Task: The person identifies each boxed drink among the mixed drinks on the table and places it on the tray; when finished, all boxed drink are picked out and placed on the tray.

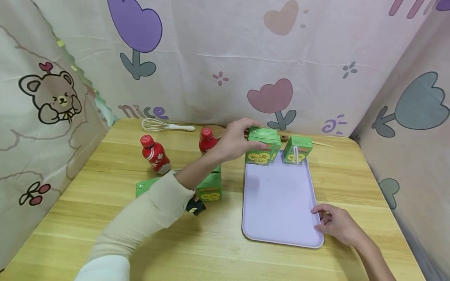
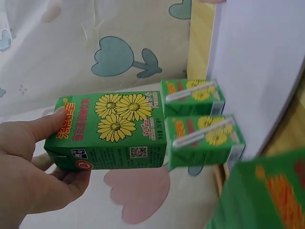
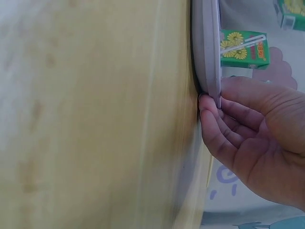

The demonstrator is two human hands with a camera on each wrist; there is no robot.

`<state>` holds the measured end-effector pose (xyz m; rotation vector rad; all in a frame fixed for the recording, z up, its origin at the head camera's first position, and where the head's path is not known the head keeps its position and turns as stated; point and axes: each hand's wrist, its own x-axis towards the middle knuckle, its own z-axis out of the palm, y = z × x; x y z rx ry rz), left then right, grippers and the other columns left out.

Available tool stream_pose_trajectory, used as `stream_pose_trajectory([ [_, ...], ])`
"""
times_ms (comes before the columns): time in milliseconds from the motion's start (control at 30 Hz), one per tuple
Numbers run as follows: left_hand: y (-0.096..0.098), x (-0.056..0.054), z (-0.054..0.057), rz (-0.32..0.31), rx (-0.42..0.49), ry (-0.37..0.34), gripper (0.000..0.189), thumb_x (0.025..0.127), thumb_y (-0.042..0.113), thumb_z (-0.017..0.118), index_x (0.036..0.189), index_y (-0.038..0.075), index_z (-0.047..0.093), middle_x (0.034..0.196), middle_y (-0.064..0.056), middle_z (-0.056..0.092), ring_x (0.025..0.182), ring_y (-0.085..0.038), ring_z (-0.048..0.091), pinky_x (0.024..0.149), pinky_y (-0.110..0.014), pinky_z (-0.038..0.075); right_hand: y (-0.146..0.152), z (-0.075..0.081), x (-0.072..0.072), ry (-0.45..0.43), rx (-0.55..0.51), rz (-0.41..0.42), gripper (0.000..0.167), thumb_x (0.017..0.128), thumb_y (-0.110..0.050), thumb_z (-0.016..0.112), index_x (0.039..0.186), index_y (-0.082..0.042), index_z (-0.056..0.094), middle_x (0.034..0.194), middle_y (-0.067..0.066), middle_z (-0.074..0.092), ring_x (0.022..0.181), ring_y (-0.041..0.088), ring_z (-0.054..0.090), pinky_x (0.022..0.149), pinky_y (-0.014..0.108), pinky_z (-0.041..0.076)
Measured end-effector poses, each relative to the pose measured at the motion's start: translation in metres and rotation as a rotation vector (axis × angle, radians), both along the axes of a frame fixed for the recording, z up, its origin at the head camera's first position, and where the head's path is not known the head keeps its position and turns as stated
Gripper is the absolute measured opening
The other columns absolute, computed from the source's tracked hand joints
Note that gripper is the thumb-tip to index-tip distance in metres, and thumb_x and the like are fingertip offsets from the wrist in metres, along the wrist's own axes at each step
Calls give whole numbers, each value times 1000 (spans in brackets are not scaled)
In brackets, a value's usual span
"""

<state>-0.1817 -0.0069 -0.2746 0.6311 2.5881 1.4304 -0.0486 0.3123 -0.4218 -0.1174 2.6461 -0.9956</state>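
A person's left hand [image 1: 237, 142] pinches a green drink box [image 2: 109, 131] between thumb and fingers, holding it over the far left end of a pale purple tray [image 1: 281, 203]. The right hand [image 1: 339, 224] has its grip on the tray's right rim, toward the near end. A second green box [image 2: 205, 140] stands partly behind the held one, and a third box [image 1: 298, 150] stands at the far right of the tray, each with a straw on its front.

To the left on the wooden surface [image 1: 218, 249] are two red bottles [image 1: 156, 154] and a whisk [image 1: 168, 125], with the left sleeve [image 1: 140, 214] stretched across the near side. From here, the arm half covers two more green boxes [image 1: 211, 187] and one bottle's base; a brown object [image 1: 215, 130] behind the left hand is too hidden to identify.

The held box carries yellow flowers, a QR code and large orange Chinese characters, its smaller print hard to read. The backdrop cloth [image 1: 211, 39] reads "nice."
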Motion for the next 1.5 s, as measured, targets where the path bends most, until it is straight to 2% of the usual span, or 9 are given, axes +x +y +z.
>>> stream_pose_trajectory([
  [300, 44, 0, -25, -37, -1, 8, 46, 76, 19, 80, 119, 15, 63, 117, -2, 60, 94, -13, 55, 74, -17, 49, 0, 0, 0, -12, 12, -18, 39, 73, -2, 77, 108, -2, 61, 78, 4, 55, 65, 4, 48, 54, 20, 44],
  [400, 57, 0, -35, -26, -2, 22, 46, 75, 19, 81, 118, 14, 64, 118, -2, 61, 95, -12, 55, 74, -17, 47, -1, 0, 0, -6, 13, -19, 39, 73, -2, 77, 108, -2, 61, 79, 4, 55, 65, 3, 48, 54, 20, 44],
  [533, 70, 0, -48, -3, -14, 25, 48, 73, 20, 81, 118, 15, 65, 125, -1, 60, 101, -12, 54, 80, -18, 47, -2, -1, 0, -5, 13, -19, 39, 72, -2, 78, 107, -2, 61, 79, 4, 54, 64, 3, 48, 54, 20, 43],
  [700, 86, 0, -64, 8, -52, 24, 51, 73, 24, 81, 121, 18, 64, 120, 0, 61, 103, -12, 56, 82, -20, 48, -1, -1, 0, -10, 13, -26, 39, 72, -2, 78, 108, -2, 61, 78, 4, 55, 65, 4, 48, 54, 20, 43],
  [800, 94, 0, -73, 0, -49, 14, 54, 74, 24, 80, 124, 17, 62, 127, -1, 59, 114, -16, 55, 93, -26, 48, 0, -1, -1, -7, 7, -25, 40, 72, -2, 78, 108, -2, 61, 78, 4, 55, 65, 3, 48, 54, 20, 44],
  [933, 104, -1, -86, -6, -35, 6, 55, 75, 23, 79, 126, 16, 61, 137, -3, 54, 130, -21, 48, 107, -36, 41, 0, -2, -1, -13, -10, -19, 40, 72, -2, 78, 108, -2, 61, 78, 4, 55, 64, 3, 48, 54, 20, 44],
  [1033, 110, 0, -94, -5, -32, 16, 53, 75, 23, 79, 125, 15, 61, 132, -3, 58, 125, -21, 52, 104, -35, 43, 0, -2, -1, -15, -15, -16, 40, 72, -2, 78, 108, -2, 61, 77, 4, 54, 64, 3, 48, 54, 20, 44],
  [1267, 121, -1, -107, -4, -40, 51, 51, 75, 23, 80, 123, 15, 63, 119, 0, 63, 110, -15, 58, 92, -22, 47, -1, 0, -1, -7, -18, -15, 39, 72, -2, 77, 108, -1, 61, 77, 4, 55, 64, 3, 48, 54, 20, 44],
  [1500, 130, -4, -115, 28, -52, 69, 50, 74, 26, 81, 120, 16, 64, 114, 1, 63, 108, -13, 58, 92, -22, 47, 0, -2, -2, -4, -22, -10, 39, 72, -2, 78, 107, -1, 61, 79, 5, 55, 64, 3, 48, 54, 20, 44],
])
